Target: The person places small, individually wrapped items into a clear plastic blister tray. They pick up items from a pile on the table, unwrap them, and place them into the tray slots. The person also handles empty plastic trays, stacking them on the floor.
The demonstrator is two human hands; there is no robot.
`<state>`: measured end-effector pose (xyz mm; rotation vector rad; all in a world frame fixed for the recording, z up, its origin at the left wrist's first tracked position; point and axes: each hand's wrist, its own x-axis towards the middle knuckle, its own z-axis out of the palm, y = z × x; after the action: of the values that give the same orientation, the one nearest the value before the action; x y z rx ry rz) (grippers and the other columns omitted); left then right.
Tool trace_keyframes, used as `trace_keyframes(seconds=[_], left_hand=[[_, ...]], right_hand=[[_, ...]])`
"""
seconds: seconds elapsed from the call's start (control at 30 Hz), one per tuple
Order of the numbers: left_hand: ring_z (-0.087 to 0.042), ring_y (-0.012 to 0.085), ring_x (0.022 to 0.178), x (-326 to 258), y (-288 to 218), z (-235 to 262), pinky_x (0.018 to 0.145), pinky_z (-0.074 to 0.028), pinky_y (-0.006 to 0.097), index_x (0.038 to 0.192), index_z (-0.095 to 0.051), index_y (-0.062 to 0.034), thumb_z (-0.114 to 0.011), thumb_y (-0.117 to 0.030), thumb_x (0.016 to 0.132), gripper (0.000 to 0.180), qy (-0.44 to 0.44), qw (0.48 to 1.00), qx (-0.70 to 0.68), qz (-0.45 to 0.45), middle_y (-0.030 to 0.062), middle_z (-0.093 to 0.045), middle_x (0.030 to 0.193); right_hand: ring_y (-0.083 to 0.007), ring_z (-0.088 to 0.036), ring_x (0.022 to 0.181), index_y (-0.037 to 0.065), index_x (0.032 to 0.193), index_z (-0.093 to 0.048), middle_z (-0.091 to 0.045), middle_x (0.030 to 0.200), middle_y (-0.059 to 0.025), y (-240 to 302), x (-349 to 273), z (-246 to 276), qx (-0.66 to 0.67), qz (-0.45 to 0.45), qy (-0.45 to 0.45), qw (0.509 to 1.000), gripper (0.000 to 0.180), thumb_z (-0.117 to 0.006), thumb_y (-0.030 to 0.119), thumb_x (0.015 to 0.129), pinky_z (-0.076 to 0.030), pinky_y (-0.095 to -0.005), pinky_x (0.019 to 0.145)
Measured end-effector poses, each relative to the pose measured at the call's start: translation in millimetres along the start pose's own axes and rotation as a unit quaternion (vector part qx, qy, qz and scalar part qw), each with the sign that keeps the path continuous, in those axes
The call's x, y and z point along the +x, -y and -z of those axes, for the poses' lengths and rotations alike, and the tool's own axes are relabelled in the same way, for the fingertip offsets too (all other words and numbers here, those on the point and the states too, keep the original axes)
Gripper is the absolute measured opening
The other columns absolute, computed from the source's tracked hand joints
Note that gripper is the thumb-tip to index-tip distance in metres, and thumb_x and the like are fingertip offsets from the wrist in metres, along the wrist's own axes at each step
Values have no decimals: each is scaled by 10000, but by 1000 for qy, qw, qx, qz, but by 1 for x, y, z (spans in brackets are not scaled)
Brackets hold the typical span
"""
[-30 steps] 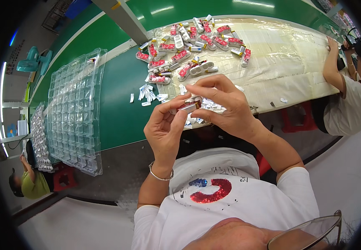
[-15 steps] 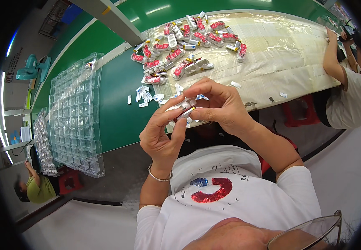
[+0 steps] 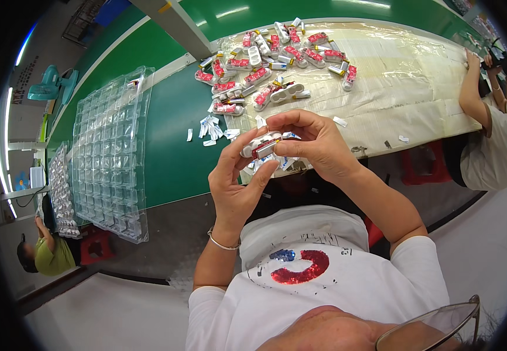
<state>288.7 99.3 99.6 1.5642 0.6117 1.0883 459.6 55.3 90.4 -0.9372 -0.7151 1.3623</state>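
Between both hands, above the table's front edge, is a white plastic casing with a red circuit board and a silver battery cell along its near side. My left hand has its fingers at the casing's left end, with the thumb bent below the cell. My right hand pinches the right end, its thumb by the cell's yellow-taped tip. Some fingertips are hidden behind the casing. Beyond the hands lies a pile of similar casings with red boards and silver cells.
White paper scraps lie left of my hands and beneath them. Clear plastic trays stand on the green table at left. A metal post rises behind. Another person sits at right, and one at far left.
The casing has turned in my fingers, so its red board and silver cell show more. My left thumb has moved off the cell. The whole view has shifted slightly.
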Motion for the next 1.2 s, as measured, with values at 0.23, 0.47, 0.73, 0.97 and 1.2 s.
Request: trace_keyframes(seconds=[0.23, 0.47, 0.73, 0.97, 1.2], left_hand=[[-672, 169, 979, 5, 0, 10, 832, -578, 293, 1167, -633, 41, -624, -136, 957, 276, -45, 976, -129, 169, 123, -686, 1085], [-692, 189, 946, 8, 2, 15, 813, -598, 310, 1179, -630, 39, -569, -195, 993, 305, -49, 961, -179, 203, 128, -685, 1082], [-673, 155, 946, 5, 1, 16, 818, -577, 283, 1194, -636, 22, -608, -150, 967, 287, -22, 975, -119, 186, 110, -685, 1079], [-656, 122, 927, 7, -6, 22, 816, -539, 249, 1153, -682, -12, -738, -54, 841, 320, 69, 988, 57, 124, 70, -699, 1021], [-657, 111, 908, 21, 0, 74, 830, -514, 241, 1071, -690, 28, -684, -17, 855, 221, 18, 980, 166, 112, 66, -711, 983]], right_hand=[[-139, -623, 1018, -5, 1152, -635, -661, 1104, -76, 1, 4, 3, 23, -59, 16, 998, 269, -668, 57, 893, -506, -308, 928], [-139, -649, 954, -10, 1122, -665, -694, 1057, -92, 2, 4, -1, 3, -29, 15, 999, 270, -704, 124, 892, -515, -282, 880], [-122, -626, 994, 1, 1126, -652, -664, 1089, -69, 5, 3, -1, -72, -30, 28, 997, 241, -681, 67, 896, -513, -268, 884], [-110, -621, 981, -14, 1120, -648, -612, 1090, -53, 2, 3, 4, -141, 7, 65, 988, 241, -689, 61, 896, -513, -243, 853], [-259, -596, 1047, 32, 1087, -677, -624, 1088, -109, 18, 15, 13, -481, 274, -15, 833, 300, -741, 81, 798, -477, -358, 906]])
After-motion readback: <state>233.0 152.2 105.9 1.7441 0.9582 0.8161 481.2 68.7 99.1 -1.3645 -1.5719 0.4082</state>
